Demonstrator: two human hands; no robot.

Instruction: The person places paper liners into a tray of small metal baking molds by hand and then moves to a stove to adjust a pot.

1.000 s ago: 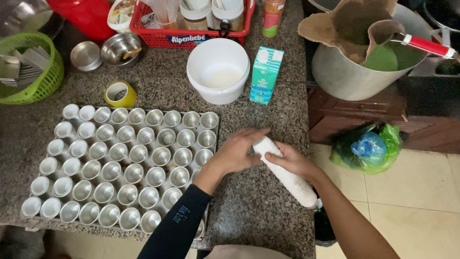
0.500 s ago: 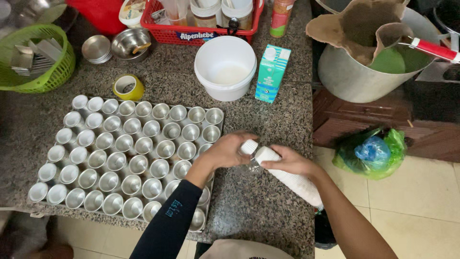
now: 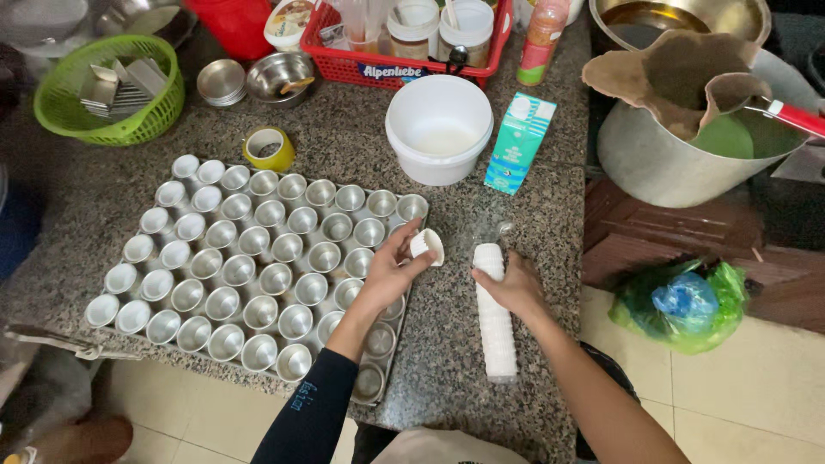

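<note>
My left hand (image 3: 388, 273) is pinching one white paper cup (image 3: 427, 246) over the tray of metal moulds (image 3: 249, 266); my right hand (image 3: 514, 288) is gripping the liner stack (image 3: 495, 322) lying on the desk (image 3: 447, 326). Every visible mould is sitting unlined.

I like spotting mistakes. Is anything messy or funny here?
Mostly tidy. One oddity: torn brown paper droops crookedly over the big metal pot. The small metal cups stand in neat rows, and nothing looks spilled on the counter.
</note>
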